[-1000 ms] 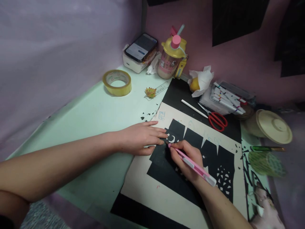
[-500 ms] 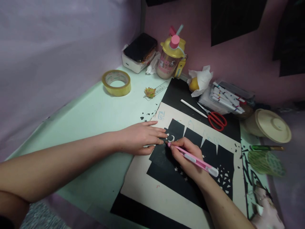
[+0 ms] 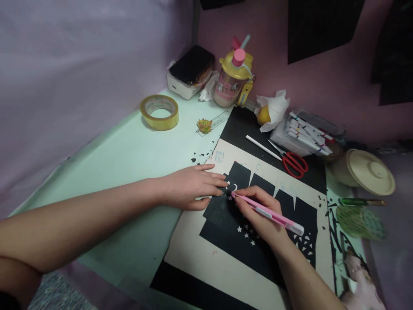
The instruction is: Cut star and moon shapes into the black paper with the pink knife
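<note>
A pink utility knife (image 3: pixel 274 215) with a white end is gripped in my right hand (image 3: pixel 261 209), its tip down on the black paper (image 3: pixel 222 241). That paper has small stars, a crescent moon and, at its right side, a cluster of angular shapes cut out. My left hand (image 3: pixel 193 185) lies flat with fingers spread, its fingertips on the paper's left edge close to the knife tip. Beneath is a cream board (image 3: pixel 190 254), with blue pen marks near its top. The blade itself is too small to make out.
Red-handled scissors (image 3: pixel 294 164) and a white stick (image 3: pixel 263 147) lie behind the board. A tape roll (image 3: pixel 159 113), a yellow-lidded bottle (image 3: pixel 229 82), a marker box (image 3: pixel 306 133) and a lidded tub (image 3: pixel 369 172) stand around. Black paper scraps (image 3: pixel 193 160) are scattered nearby.
My right hand and the knife have shifted slightly to the right, and the knife's rear end has swung right. My left hand stays in place on the paper.
</note>
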`<action>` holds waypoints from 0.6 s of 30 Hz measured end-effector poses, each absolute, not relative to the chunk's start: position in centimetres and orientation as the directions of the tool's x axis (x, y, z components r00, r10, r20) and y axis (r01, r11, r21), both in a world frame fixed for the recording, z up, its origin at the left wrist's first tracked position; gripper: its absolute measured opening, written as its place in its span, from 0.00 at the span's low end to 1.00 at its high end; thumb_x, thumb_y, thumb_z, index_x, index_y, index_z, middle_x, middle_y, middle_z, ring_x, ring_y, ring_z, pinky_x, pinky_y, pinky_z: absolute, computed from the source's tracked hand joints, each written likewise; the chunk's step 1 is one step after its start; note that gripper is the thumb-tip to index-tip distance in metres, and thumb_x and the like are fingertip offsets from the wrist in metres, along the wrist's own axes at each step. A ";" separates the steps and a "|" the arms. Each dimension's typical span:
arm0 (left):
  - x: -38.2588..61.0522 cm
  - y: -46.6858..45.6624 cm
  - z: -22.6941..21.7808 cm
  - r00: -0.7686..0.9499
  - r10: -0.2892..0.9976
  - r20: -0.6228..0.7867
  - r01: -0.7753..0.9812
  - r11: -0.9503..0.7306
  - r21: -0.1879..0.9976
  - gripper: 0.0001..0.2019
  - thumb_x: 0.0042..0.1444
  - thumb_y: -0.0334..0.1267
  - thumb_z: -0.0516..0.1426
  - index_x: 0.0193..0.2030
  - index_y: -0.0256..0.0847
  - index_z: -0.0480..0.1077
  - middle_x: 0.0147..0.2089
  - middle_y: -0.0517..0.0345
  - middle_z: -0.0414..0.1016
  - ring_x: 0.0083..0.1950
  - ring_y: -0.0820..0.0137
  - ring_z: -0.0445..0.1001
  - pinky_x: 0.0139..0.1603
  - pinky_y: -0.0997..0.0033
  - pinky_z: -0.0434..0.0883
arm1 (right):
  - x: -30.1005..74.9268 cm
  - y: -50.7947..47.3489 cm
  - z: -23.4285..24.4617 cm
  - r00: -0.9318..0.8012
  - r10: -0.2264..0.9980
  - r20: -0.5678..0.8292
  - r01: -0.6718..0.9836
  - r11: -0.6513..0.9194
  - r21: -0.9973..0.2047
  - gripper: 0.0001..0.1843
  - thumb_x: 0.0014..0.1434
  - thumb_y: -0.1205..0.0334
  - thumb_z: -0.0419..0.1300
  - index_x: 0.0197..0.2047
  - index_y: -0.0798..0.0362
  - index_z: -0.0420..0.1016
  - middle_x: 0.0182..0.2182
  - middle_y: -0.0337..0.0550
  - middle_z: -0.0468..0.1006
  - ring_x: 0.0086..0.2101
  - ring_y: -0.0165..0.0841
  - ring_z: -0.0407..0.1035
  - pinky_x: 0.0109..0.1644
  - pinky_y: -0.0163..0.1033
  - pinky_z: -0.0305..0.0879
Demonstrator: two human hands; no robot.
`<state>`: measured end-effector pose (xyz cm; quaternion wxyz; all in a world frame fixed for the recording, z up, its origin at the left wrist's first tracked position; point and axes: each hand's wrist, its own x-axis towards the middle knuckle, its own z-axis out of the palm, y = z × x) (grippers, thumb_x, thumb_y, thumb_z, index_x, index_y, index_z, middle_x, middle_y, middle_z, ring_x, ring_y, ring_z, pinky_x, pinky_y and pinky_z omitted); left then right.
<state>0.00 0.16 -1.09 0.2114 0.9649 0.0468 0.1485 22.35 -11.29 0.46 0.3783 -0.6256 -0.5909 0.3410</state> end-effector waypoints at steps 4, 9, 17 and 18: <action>0.0 0.2 -1.1 0.946 0.154 0.285 0.020 -0.905 0.425 0.15 0.59 0.31 0.51 0.50 0.39 0.73 0.63 0.52 0.70 0.67 0.62 0.65 0.74 0.52 0.50 | 23.0 -11.0 1.0 0.049 0.999 -0.014 0.456 -0.035 -0.889 0.07 0.59 0.61 0.62 0.38 0.51 0.80 0.29 0.40 0.82 0.27 0.30 0.74 0.29 0.32 0.70; 0.0 0.2 -1.1 0.950 0.158 0.270 0.024 -0.897 0.441 0.15 0.59 0.31 0.52 0.51 0.39 0.72 0.63 0.50 0.70 0.68 0.62 0.64 0.74 0.52 0.49 | 23.2 -10.9 1.0 0.030 0.998 -0.051 0.448 -0.059 -0.892 0.09 0.61 0.59 0.59 0.37 0.53 0.81 0.24 0.40 0.81 0.24 0.30 0.73 0.27 0.32 0.70; -0.1 0.2 -0.8 0.957 0.160 0.241 0.034 -0.890 0.455 0.17 0.58 0.31 0.52 0.54 0.40 0.69 0.64 0.49 0.69 0.69 0.63 0.63 0.74 0.51 0.49 | 23.0 -10.9 0.9 0.037 0.998 -0.046 0.465 -0.058 -0.883 0.09 0.60 0.60 0.59 0.37 0.52 0.81 0.25 0.41 0.81 0.25 0.32 0.75 0.28 0.34 0.70; -0.1 0.2 -0.8 0.959 0.160 0.234 0.036 -0.888 0.457 0.16 0.58 0.31 0.52 0.54 0.40 0.69 0.64 0.49 0.69 0.69 0.62 0.62 0.74 0.51 0.49 | 23.0 -10.9 0.8 0.038 0.998 -0.046 0.462 -0.058 -0.885 0.09 0.60 0.60 0.59 0.37 0.52 0.81 0.25 0.40 0.81 0.25 0.32 0.75 0.28 0.33 0.70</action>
